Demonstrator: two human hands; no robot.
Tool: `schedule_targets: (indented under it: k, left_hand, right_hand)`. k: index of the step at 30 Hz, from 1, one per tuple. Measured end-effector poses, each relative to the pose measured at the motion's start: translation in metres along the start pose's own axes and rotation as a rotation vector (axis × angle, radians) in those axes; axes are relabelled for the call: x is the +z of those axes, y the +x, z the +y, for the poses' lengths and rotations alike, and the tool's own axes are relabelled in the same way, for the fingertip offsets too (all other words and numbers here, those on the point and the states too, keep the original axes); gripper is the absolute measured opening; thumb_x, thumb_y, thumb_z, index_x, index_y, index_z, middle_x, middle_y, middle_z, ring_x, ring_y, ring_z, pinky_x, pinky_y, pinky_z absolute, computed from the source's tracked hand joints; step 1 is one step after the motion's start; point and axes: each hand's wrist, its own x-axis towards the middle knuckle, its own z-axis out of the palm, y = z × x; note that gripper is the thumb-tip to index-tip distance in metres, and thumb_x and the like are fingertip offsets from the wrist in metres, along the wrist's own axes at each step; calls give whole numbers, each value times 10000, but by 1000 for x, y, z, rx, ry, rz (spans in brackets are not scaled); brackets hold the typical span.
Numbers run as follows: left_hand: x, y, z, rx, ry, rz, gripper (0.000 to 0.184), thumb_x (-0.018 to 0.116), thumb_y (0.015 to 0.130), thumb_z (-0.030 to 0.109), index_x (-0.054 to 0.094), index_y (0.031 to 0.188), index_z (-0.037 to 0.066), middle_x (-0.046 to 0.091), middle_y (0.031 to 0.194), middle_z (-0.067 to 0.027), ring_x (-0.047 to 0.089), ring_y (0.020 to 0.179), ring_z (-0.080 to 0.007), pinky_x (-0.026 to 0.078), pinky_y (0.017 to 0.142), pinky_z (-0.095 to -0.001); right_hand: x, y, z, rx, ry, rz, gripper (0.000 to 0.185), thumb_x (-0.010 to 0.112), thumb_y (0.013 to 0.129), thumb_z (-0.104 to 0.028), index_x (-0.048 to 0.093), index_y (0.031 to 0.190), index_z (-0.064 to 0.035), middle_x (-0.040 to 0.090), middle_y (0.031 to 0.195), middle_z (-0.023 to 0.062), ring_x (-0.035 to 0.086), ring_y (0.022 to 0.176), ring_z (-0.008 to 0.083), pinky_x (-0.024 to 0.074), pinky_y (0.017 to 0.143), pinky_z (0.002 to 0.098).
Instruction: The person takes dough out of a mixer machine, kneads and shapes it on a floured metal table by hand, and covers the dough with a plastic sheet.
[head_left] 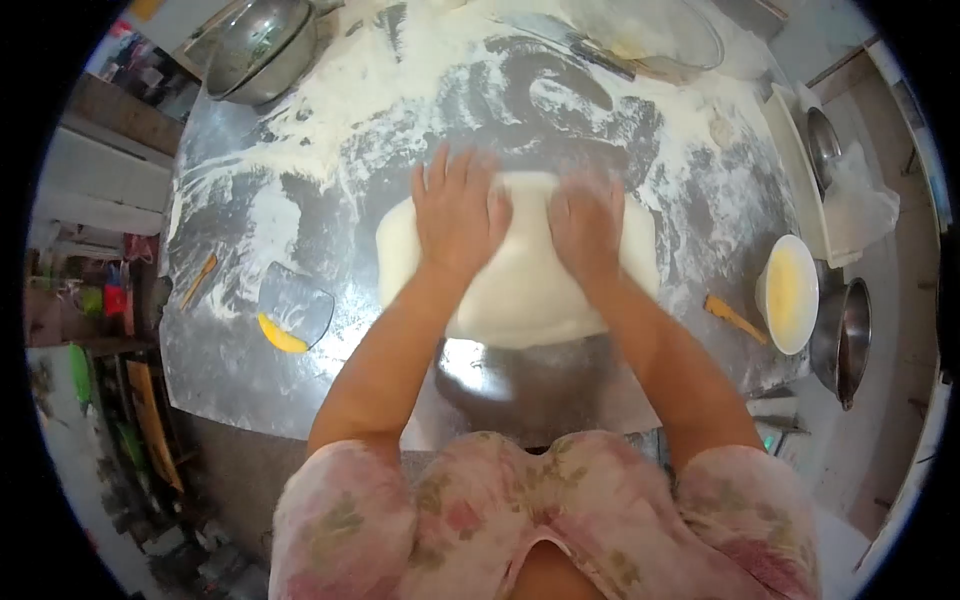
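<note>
A thick white slab of dough [525, 290] lies on the floured metal table in front of me. My left hand [458, 210] rests on its upper left part, palm down, fingers stretched towards the far edge. On the upper right part of the dough is my right hand [588, 222]; motion blurs its fingers, so how far they are bent is unclear. A scraper with a yellow edge [283, 334] lies to the left of the dough. On the right, a small wooden-handled brush or tool [735, 319] lies near a white bowl [790, 295] with yellow contents.
Loose flour covers much of the metal table [230, 390]. Stacked metal bowls [262, 55] stand at the far left. A long-handled tool [600, 58] lies beside a clear round container [680, 40] at the back. Another metal bowl [853, 335] sits off the right edge; a small wooden stick [198, 282] lies left.
</note>
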Motion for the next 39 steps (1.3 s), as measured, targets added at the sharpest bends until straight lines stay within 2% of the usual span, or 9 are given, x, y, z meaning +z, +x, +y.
schedule_targets:
  k: [3, 6, 10, 13, 16, 18, 22, 32, 39]
  left_hand:
    - [18, 29, -6, -53, 205, 158, 376, 480, 833, 251, 574, 1150, 72, 536, 1208, -182, 432, 1194, -366, 313, 974, -542]
    - [-6, 24, 11, -361, 54, -420, 337, 484, 825, 238, 617, 1080, 62, 597, 1060, -202, 539, 1027, -362, 422, 857, -476]
    - [-82, -64, 65, -162, -104, -335, 337, 472, 829, 283, 613, 1031, 54, 599, 963, -155, 560, 896, -322, 414, 809, -472]
    - [-151, -140, 91, 27, -467, -360, 341, 501, 810, 197, 573, 1106, 44, 552, 1075, -184, 513, 1024, -335, 369, 880, -480]
    - [-163, -192, 85, 91, -257, -109, 393, 512, 837, 199, 531, 1196, 38, 463, 1245, -205, 396, 1178, -404, 235, 991, -552]
    - [-138, -223, 76, 42, -216, -244, 479, 479, 867, 238, 431, 1299, 35, 314, 1390, -219, 227, 1300, -451, 115, 1020, -611]
    - [-107, -209, 65, -63, -181, -186, 526, 429, 889, 314, 395, 1321, 16, 315, 1388, -239, 218, 1299, -463, 102, 1021, -618]
    - [-31, -37, -29, -200, 67, 130, 506, 469, 865, 327, 460, 1273, 28, 404, 1339, -221, 305, 1286, -403, 197, 1046, -536]
    - [-65, -46, -25, -281, -206, -387, 374, 496, 844, 326, 607, 1028, 21, 619, 1051, -153, 547, 1025, -319, 391, 901, -439]
  right_hand:
    - [5, 38, 6, 129, -35, -136, 355, 459, 867, -296, 610, 1064, -43, 614, 1050, 192, 548, 1050, 323, 275, 1005, 479]
    - [-14, 29, 12, 147, -1, -355, 359, 445, 877, -325, 638, 975, -39, 622, 986, 219, 573, 976, 347, 375, 908, 466]
    - [-105, -16, -10, 151, 41, -570, 365, 452, 878, -332, 634, 963, -27, 614, 966, 240, 574, 923, 385, 440, 810, 463]
    - [-172, -82, -94, 228, 53, -380, 370, 491, 866, -312, 606, 1018, 5, 575, 1098, 236, 527, 1056, 364, 385, 922, 456]
    - [-136, -152, -112, -55, -98, -377, 541, 541, 827, -260, 437, 1261, 46, 397, 1341, 233, 332, 1285, 336, 207, 1065, 488]
    - [-124, -176, -112, -49, -43, -359, 630, 567, 761, -216, 381, 1299, 54, 357, 1373, 226, 301, 1297, 363, 166, 1066, 516]
    - [-87, -136, -99, -77, -70, -398, 657, 561, 790, -277, 350, 1323, 44, 292, 1421, 196, 249, 1334, 321, 133, 1075, 531]
    - [37, 46, -55, 50, -138, -270, 439, 473, 850, -357, 578, 1127, -32, 619, 1080, 164, 542, 1082, 297, 251, 1032, 484]
    - [-46, 1, -98, 192, -148, -577, 431, 369, 901, -346, 669, 844, -42, 661, 858, 167, 627, 821, 315, 440, 798, 443]
